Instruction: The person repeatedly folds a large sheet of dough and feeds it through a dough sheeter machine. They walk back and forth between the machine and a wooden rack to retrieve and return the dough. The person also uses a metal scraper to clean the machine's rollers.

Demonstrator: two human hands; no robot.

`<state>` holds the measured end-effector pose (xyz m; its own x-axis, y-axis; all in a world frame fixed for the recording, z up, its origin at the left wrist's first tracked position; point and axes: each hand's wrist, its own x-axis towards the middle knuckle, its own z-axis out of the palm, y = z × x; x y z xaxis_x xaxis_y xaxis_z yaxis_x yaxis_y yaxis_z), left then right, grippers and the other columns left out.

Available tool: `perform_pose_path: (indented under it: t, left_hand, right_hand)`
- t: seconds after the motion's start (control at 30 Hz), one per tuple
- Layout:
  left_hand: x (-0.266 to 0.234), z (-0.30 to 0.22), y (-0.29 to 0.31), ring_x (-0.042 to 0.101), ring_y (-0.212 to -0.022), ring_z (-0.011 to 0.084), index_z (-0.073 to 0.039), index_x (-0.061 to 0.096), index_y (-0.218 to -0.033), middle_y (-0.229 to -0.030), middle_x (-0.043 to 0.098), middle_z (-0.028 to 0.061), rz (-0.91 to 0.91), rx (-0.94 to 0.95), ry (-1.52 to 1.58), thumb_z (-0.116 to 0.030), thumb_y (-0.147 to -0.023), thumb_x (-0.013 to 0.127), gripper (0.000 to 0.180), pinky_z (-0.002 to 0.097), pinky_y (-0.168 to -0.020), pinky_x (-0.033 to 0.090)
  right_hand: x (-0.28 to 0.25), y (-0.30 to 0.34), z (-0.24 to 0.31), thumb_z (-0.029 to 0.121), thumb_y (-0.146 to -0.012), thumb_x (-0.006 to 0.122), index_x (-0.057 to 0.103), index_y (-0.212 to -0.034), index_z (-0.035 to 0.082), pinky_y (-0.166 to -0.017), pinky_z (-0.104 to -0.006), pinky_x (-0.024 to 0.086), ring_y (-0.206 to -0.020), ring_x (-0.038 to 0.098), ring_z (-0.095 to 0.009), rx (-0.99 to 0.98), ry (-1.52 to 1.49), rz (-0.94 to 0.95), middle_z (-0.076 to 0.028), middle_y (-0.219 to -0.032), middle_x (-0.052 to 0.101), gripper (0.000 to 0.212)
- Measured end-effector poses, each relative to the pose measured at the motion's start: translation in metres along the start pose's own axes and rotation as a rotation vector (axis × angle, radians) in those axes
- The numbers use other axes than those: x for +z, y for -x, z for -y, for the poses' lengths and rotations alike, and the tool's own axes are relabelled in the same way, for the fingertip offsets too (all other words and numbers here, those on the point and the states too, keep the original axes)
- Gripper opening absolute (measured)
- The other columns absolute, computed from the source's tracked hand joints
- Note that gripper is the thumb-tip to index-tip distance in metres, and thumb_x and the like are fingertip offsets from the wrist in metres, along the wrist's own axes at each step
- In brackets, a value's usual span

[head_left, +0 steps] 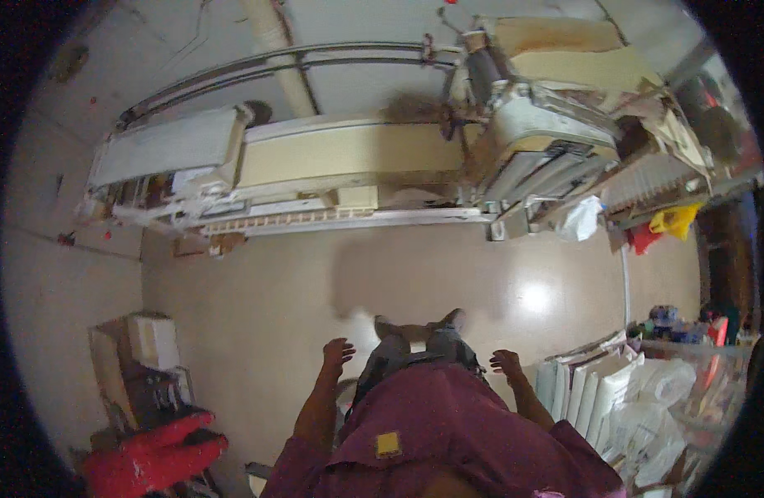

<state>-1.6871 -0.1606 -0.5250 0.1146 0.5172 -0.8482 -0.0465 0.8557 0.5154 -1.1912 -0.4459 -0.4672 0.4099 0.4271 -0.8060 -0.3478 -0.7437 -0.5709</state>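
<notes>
A person in a dark red shirt (448, 423) stands on a smooth brown floor (274, 290) and looks down. Both arms hang out a little from the body.

The left hand (338, 352) is out in front of the left hip. Its fingers are spread apart and a bit bent. It holds nothing and touches nothing. The right hand (506, 362) is beside the right hip. Its fingers are loose and curled a little, and it is empty too. Just beside the right hand, lower and to the right, a stack of white sacks (602, 394) leans in a row. The hand is near the stack but does not touch it.

Between the hands you can see the person's two shoes (419, 328) on the floor.

Far ahead, across the floor, stands a long cream machine (349, 158) with a flat belt. A white plastic bag (580, 217) and a yellow bag (674, 220) hang by its right end. At the lower left sits something big and red (154, 456), next to a white box (154, 340).
</notes>
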Motion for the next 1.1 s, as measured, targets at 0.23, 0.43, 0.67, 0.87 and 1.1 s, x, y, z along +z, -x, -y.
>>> perform_pose_path:
  t: [0.23,0.43,0.67,0.87,1.1]
  left_hand:
    - [0.01,0.0,0.013,0.069,-0.081,0.0259,-0.005,0.059,-0.114,-0.095,0.069,0.0146,-0.009,0.016,-0.063,-0.021,-0.093,0.054,0.026,0.0363,-0.067,0.054]
    - [0.029,0.017,0.016,0.07,-0.081,0.0261,-0.005,0.058,-0.116,-0.096,0.069,0.0154,-0.002,0.008,-0.045,-0.024,-0.093,0.056,0.03,0.0362,-0.066,0.054]
    - [0.143,0.035,-0.016,0.069,-0.08,0.0263,-0.006,0.057,-0.117,-0.099,0.069,0.014,-0.021,-0.039,-0.198,-0.031,-0.093,0.055,0.035,0.0398,-0.068,0.054]
    - [0.188,0.107,-0.041,0.065,-0.088,0.0342,-0.005,0.05,-0.13,-0.11,0.062,0.0195,0.303,0.088,-0.194,-0.027,-0.095,0.046,0.041,0.0474,-0.079,0.055]
    - [0.364,0.106,-0.025,0.066,-0.089,0.0317,-0.002,0.054,-0.125,-0.106,0.066,0.0184,0.39,0.252,-0.676,-0.024,-0.087,0.061,0.044,0.0436,-0.072,0.053]
  right_hand:
    - [-0.023,-0.008,-0.013,0.029,-0.091,0.062,0.063,-0.113,0.002,-0.062,-0.0378,0.057,-0.075,0.07,-0.024,-0.014,-0.005,0.009,-0.015,-0.094,0.071,0.035]
    - [-0.06,-0.013,-0.029,0.028,-0.094,0.056,0.061,-0.115,0.003,-0.067,-0.0376,0.055,-0.079,0.068,-0.022,0.063,-0.004,0.039,-0.012,-0.095,0.07,0.033]
    - [-0.136,-0.032,-0.028,0.033,-0.092,0.06,0.06,-0.115,0.005,-0.066,-0.037,0.054,-0.077,0.066,-0.022,-0.026,-0.166,0.041,-0.011,-0.093,0.069,0.036]
    - [-0.238,-0.069,-0.04,0.032,-0.094,0.06,0.064,-0.113,0.001,-0.066,-0.036,0.056,-0.08,0.068,-0.021,-0.054,-0.011,0.004,-0.012,-0.096,0.07,0.036]
    - [-0.366,-0.079,-0.001,0.03,-0.094,0.058,0.064,-0.113,-0.001,-0.067,-0.0327,0.056,-0.079,0.068,-0.019,-0.206,0.053,-0.089,-0.011,-0.092,0.071,0.037]
